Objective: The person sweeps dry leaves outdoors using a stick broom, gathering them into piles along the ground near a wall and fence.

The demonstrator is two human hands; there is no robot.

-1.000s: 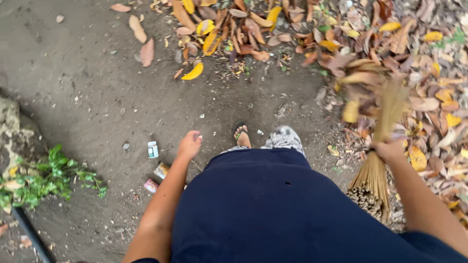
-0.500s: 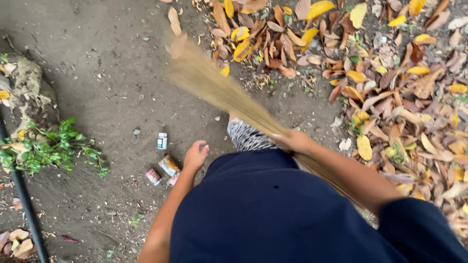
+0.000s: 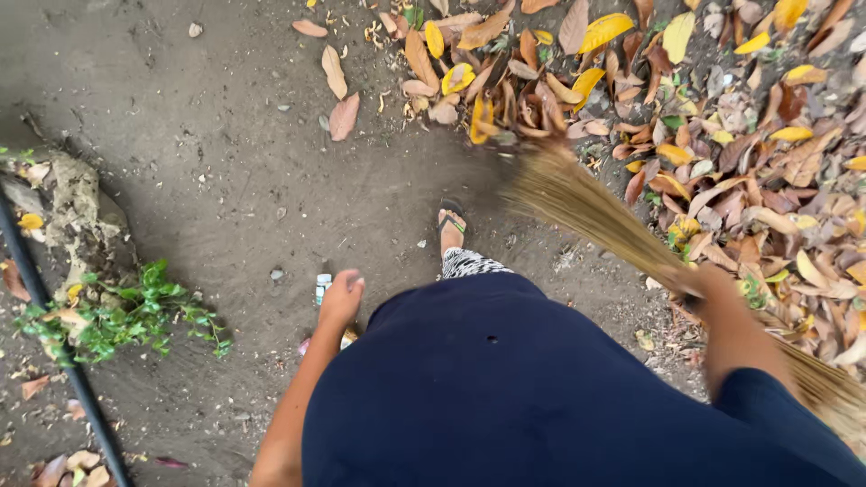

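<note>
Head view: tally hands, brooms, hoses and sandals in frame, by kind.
Bare hands: 2 (left hand, right hand)
Tan straw broom, gripped by the right fingers: 1
Thin black hose: 1
Dark flip-flop sandal: 1
Total: 5

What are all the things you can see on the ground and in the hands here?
Stick broom: one, straw-coloured, blurred, slanting from the right hand toward the leaf pile.
Fallen leaves: many, yellow, orange and brown, heaped at top and right.
Bare soil: grey-brown, left and middle.
Small litter: a few pieces, one white, by the left hand.
Green weeds: one clump, left edge.
Black hose or pipe: one, slanting along the left edge.
Sandalled foot: one, centre.
Dark blue garment: one, bottom centre.
Left hand: empty, hanging above the litter.
Right hand: gripping the broom.
</note>
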